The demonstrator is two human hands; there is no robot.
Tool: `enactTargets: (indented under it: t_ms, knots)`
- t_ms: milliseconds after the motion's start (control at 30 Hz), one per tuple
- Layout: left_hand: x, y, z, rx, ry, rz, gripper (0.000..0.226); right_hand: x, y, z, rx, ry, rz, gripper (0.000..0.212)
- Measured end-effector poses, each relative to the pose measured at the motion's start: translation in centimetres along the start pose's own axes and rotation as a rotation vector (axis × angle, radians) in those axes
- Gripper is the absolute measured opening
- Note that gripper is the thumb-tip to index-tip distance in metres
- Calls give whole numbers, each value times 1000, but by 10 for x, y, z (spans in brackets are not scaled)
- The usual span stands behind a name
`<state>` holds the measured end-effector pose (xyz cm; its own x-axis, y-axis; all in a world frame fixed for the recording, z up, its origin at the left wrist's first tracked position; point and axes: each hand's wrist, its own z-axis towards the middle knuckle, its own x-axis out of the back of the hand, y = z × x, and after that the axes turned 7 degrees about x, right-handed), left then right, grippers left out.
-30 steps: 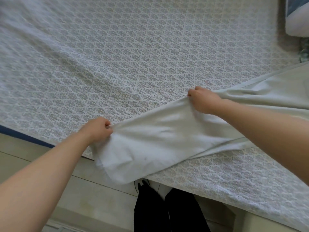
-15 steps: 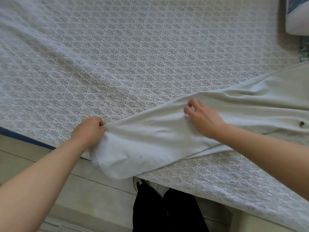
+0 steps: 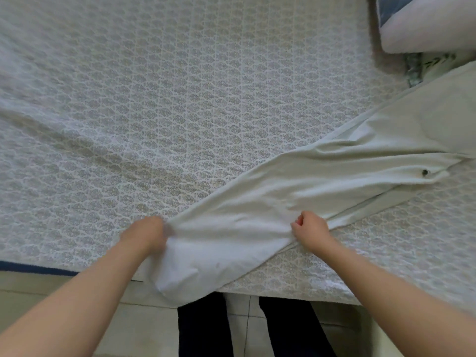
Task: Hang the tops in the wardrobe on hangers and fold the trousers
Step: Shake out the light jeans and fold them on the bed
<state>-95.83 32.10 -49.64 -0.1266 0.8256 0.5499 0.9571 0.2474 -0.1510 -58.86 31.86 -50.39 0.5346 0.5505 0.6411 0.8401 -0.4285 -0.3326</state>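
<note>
- Both hands hold the pale trousers (image 3: 257,202). The left hand (image 3: 144,234) has the far edge of the upper leg near its hem, and the right hand (image 3: 310,231) has the near edge of the same leg, further toward the waist.
- Location: the trousers lie on the patterned bed cover (image 3: 180,112). They run diagonally from the near edge of the bed up to the right border of the view. The hem end overhangs the bed edge, above the floor (image 3: 51,287).
- Risk 1 — slippage. The overhanging hem end is unsupported. If either grip lets go during a pull toward the person, the hanging weight could probably draw the leg off the bed.
- Risk 2 — misaligned fold. A second layer shows beneath the upper leg beside the right hand, and its edges do not match the upper layer. Folding from this state would likely give a crooked stack.
- Risk 3 — set creases. Wrinkles fan across the fabric between the right hand and a small dark button (image 3: 425,172). Unequal tension between the two hands would press them in.
- Left hand: motion-blurred. It is closed on a gathered bunch of fabric, but the finger positions cannot be told.
- Right hand: clenched, knuckles up, fingers and thumb pinching the near edge of the leg.
</note>
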Motion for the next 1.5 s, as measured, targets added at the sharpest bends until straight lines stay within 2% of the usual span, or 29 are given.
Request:
enactTargets:
  t_ms: [67,200,267,300,433,567,700,800,933,1067,1167,1233,1300,1400,1500]
  knots:
    - [8,2,1,-91,23,10,7,-3,-3,2,-190,102,285,14]
    - [17,-3,6,-252,-58,-37,14,-7,-11,7,-479,356,811,43]
    - [24,-3,7,-300,-93,-75,4,-10,-14,7,-612,444,1005,47]
    - [26,-1,8,-317,-98,-101,7,-11,-14,8,-659,463,1052,46]
    - [32,10,7,-358,-119,-167,7,-8,-11,10,-729,501,1065,36]
    - [37,26,11,-389,-138,-143,7,1,-5,10,-682,485,1116,8]
    - [43,53,15,-425,-123,-219,11,1,8,7,-598,428,1093,11]
    - [46,75,19,-448,-107,-297,14,-1,16,6,-518,416,975,15]
    - [48,94,21,-447,-94,-335,23,-9,19,9,-532,315,871,17]
    - [48,99,19,-431,27,-342,36,-15,15,-7,-440,429,712,36]
    - [46,102,18,-403,145,-170,29,-30,28,-29,-493,447,763,42]
    - [45,109,18,-384,143,52,20,-36,37,-35,-503,368,814,38]
    - [48,121,17,-333,93,169,3,-29,42,-33,-472,301,866,28]
    - [63,153,12,-325,25,104,24,-1,51,-21,-410,312,942,16]
    - [78,201,8,-436,42,-99,22,31,74,-4,-444,432,1192,27]
